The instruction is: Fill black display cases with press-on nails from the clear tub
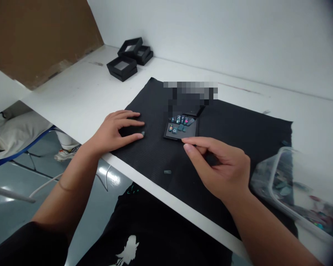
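Note:
My left hand (115, 129) rests on the black mat (144, 159) with its fingers spread. At its thumb tip lies a small dark press-on nail (143, 133). My right hand (222, 162) is closed in a pinch, thumb and index finger together, by the front edge of an open black box (192, 131). Whatever the pinch may hold is too small to make out. Several decorated press-on nails (178, 119) and plain dark ones lie in the box. Another dark press-on nail (167, 171) sits on the mat near the table's front edge. A pixelated patch hides part of the box's raised lid.
Several black boxes with clear windows (122, 66) are stacked at the back left of the white table (86, 81). A clear plastic tub (274, 173) of loose nails stands at the right, beside my right forearm. Another person's leg and shoe (66, 151) show at the left.

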Motion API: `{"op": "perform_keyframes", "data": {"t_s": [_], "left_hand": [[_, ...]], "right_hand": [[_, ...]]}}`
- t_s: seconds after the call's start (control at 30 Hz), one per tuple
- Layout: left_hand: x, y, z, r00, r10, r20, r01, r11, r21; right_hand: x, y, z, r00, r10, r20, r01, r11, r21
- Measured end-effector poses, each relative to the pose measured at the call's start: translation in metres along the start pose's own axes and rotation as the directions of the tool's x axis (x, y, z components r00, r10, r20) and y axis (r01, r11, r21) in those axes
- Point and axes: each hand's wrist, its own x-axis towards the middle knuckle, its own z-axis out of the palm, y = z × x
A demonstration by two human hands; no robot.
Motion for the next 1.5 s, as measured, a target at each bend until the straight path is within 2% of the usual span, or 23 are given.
{"op": "perform_keyframes", "data": {"t_s": [0.1, 0.17, 0.3, 0.4, 0.5, 0.6, 0.7, 0.77, 0.83, 0.97, 1.13, 1.27, 1.5], "left_hand": [[-0.001, 0.003, 0.002, 1.0, 0.026, -0.016, -0.026, 0.999, 0.019], [0.0, 0.007, 0.004, 0.999, 0.035, -0.023, -0.034, 0.999, 0.021], [0.003, 0.013, 0.008, 0.998, 0.065, -0.016, -0.065, 0.998, -0.007], [0.004, 0.021, 0.009, 0.99, 0.126, -0.058, -0.13, 0.988, -0.077], [0.004, 0.036, 0.014, 0.945, 0.212, -0.25, -0.261, 0.947, -0.187], [0.008, 0.056, 0.022, 0.848, 0.315, -0.425, -0.417, 0.893, -0.169], [0.012, 0.073, 0.031, 0.756, 0.444, -0.48, -0.521, 0.853, -0.032], [0.013, 0.079, 0.034, 0.703, 0.511, -0.494, -0.548, 0.833, 0.083], [0.013, 0.081, 0.035, 0.665, 0.546, -0.511, -0.542, 0.822, 0.174], [0.01, 0.081, 0.032, 0.643, 0.589, -0.49, -0.554, 0.799, 0.235], [0.009, 0.081, 0.033, 0.636, 0.592, -0.496, -0.546, 0.799, 0.253], [0.01, 0.079, 0.034, 0.634, 0.596, -0.492, -0.563, 0.792, 0.235], [0.011, 0.078, 0.037, 0.623, 0.578, -0.527, -0.564, 0.799, 0.209]], "right_hand": [[0.0, -0.001, 0.0, 1.0, 0.003, -0.031, -0.004, 0.999, -0.034], [0.001, -0.002, -0.001, 0.992, 0.027, -0.122, -0.035, 0.998, -0.06], [0.005, 0.0, -0.002, 0.923, 0.147, -0.355, -0.154, 0.988, 0.008], [0.006, 0.002, -0.001, 0.894, 0.227, -0.387, -0.217, 0.974, 0.072], [0.005, 0.001, -0.001, 0.92, 0.22, -0.323, -0.199, 0.975, 0.099], [0.002, -0.001, -0.002, 0.974, 0.199, -0.11, -0.174, 0.964, 0.202], [0.0, -0.004, -0.003, 0.98, 0.153, 0.127, -0.186, 0.932, 0.311], [0.0, -0.005, -0.003, 0.974, 0.118, 0.191, -0.176, 0.929, 0.324], [0.001, -0.007, -0.002, 0.977, 0.104, 0.188, -0.157, 0.943, 0.294], [0.003, -0.012, -0.001, 0.98, 0.113, 0.165, -0.151, 0.96, 0.237], [0.002, -0.012, 0.001, 0.959, 0.15, 0.24, -0.217, 0.934, 0.284], [0.001, -0.009, 0.001, 0.948, 0.198, 0.25, -0.276, 0.903, 0.329], [0.002, -0.012, -0.002, 0.98, 0.091, 0.175, -0.125, 0.973, 0.192]]}}
